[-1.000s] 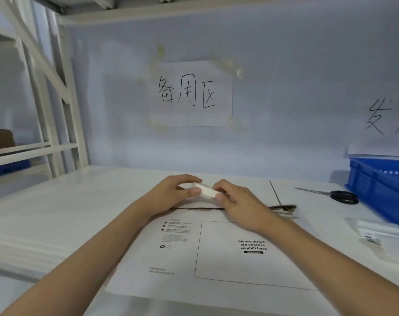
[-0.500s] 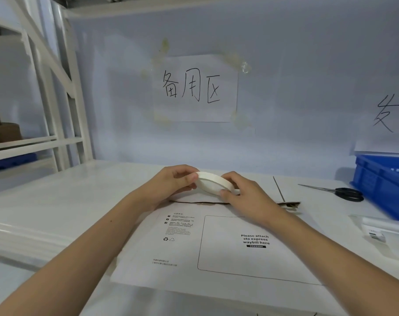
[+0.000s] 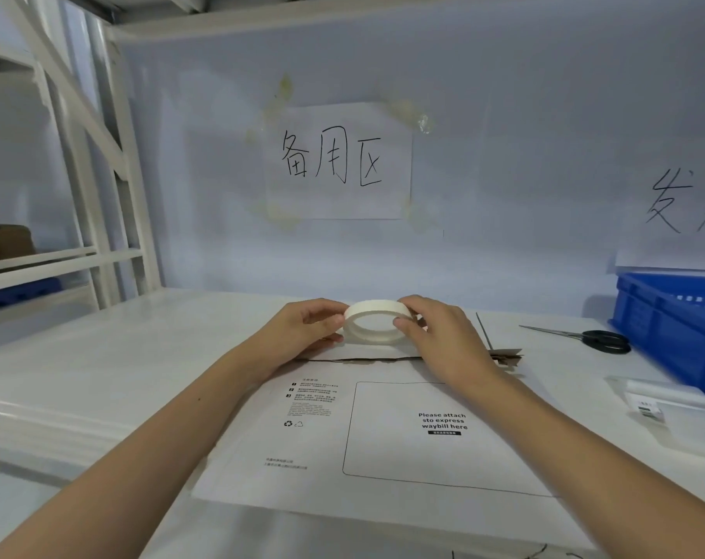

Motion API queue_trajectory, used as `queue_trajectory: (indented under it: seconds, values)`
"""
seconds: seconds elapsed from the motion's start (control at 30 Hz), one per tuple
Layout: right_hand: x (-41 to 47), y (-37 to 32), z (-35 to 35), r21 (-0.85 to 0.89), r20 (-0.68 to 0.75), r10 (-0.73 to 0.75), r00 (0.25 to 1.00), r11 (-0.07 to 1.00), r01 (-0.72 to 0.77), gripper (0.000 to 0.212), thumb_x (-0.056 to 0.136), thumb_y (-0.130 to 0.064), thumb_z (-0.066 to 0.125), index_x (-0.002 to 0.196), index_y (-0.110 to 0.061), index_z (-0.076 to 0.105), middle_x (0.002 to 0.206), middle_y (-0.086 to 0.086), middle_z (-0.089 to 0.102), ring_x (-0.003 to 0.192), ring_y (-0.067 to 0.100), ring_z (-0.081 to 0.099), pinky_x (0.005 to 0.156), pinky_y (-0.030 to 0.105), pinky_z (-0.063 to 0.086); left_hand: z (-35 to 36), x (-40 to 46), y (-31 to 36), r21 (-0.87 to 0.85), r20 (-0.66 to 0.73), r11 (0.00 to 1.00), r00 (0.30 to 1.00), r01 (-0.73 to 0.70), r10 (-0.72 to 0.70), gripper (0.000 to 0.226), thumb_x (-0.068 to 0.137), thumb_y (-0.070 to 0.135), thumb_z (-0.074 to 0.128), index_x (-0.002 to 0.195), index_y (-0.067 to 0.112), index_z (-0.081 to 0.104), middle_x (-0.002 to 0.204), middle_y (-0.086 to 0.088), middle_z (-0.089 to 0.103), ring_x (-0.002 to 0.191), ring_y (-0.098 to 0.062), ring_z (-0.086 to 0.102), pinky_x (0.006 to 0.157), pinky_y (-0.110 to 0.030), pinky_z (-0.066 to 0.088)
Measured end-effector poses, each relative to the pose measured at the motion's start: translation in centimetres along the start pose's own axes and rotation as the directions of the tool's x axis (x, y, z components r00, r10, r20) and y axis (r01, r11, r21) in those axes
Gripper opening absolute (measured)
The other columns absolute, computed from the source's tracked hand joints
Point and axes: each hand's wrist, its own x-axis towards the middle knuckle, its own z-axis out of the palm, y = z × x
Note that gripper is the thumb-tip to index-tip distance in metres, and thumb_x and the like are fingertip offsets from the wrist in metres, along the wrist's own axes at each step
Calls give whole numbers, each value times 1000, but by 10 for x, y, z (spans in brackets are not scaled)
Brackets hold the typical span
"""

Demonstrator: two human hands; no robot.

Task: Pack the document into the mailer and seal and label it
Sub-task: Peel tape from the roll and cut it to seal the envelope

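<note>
A white cardboard mailer (image 3: pixel 383 441) lies flat on the white table, printed side up, with a waybill box on its right half. Its far edge shows a dark torn line. Just above that edge I hold a roll of white tape (image 3: pixel 377 327) upright on its rim, its hole facing me. My left hand (image 3: pixel 306 328) pinches the roll's left side. My right hand (image 3: pixel 443 336) grips its right side, thumb on the front face. The document is not visible.
Black-handled scissors (image 3: pixel 601 340) lie at the right, beside a blue plastic crate (image 3: pixel 673 328). A small clear packet with a label (image 3: pixel 661 401) sits in front of the crate. A torn cardboard strip (image 3: pixel 506 357) lies right of my right hand. White shelf posts (image 3: pixel 113 187) stand at left.
Both hands have lifted the tape roll off the mailer's far edge and turned it from nearly flat to upright, its hole now facing me.
</note>
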Motion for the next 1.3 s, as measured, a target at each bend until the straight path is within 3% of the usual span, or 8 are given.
queue_trajectory:
  seconds: [0.13,0.33,0.53,0.7,0.9,0.97,1.13,1.3]
  values:
    - [-3,-7,-3,-208,-20,-116,993,972,109,17,97,-34,55,109,-32,66,83,-9,61,85,19,56,70,32,34,7,-4,5,5,21,1000,1000,0,0,20,95,35,62,110,28,74,115,-4,70,98,-14,69,96,-32,52]
    - [-1,-15,6,33,112,-90,990,996,87,17,90,-37,62,105,-34,69,88,-12,61,94,11,49,85,37,45,8,-2,2,56,-1,998,1000,-5,5,19,90,33,70,92,14,69,91,-1,67,87,-13,67,81,-22,55]
    - [3,-1,2,76,152,21,988,997,-33,17,90,-26,64,106,-22,70,99,-6,68,96,17,59,88,42,49,5,-4,3,-143,80,989,996,45,-33,26,80,33,74,89,12,62,97,-1,63,99,-19,68,99,-33,51]
    - [1,-6,2,-52,113,-28,993,998,35,14,95,-34,57,101,-25,66,92,-6,64,86,18,55,77,39,48,9,-7,7,31,14,999,1000,5,-5,21,95,30,63,89,11,59,95,-4,62,94,-14,68,87,-26,56]
    - [-3,-19,5,-374,51,-294,955,881,291,17,97,-32,52,100,-22,65,98,-4,63,94,23,54,78,34,37,14,-6,3,298,20,953,999,-45,41,47,76,64,65,90,19,65,82,6,62,70,-7,54,72,-25,40]
    - [-3,-23,7,-386,28,-338,941,865,322,17,96,-33,55,97,-21,66,94,-3,63,90,24,54,77,35,38,14,-6,5,287,-2,956,998,-60,63,43,80,60,66,87,18,67,77,9,58,68,-4,53,69,-21,39]
    - [-3,-23,3,-48,78,-112,991,992,116,22,91,-40,62,111,-30,64,103,-12,58,101,10,48,84,32,42,11,-10,13,109,44,992,998,-55,51,32,83,49,66,63,24,64,67,6,48,67,-14,44,67,-24,34]
    - [-3,-11,1,-142,192,-22,981,989,50,13,97,-31,51,104,-25,60,96,-8,61,91,18,52,77,36,46,10,-9,9,22,94,999,995,-45,43,29,78,46,65,71,18,63,79,-6,58,77,-19,55,78,-36,38]
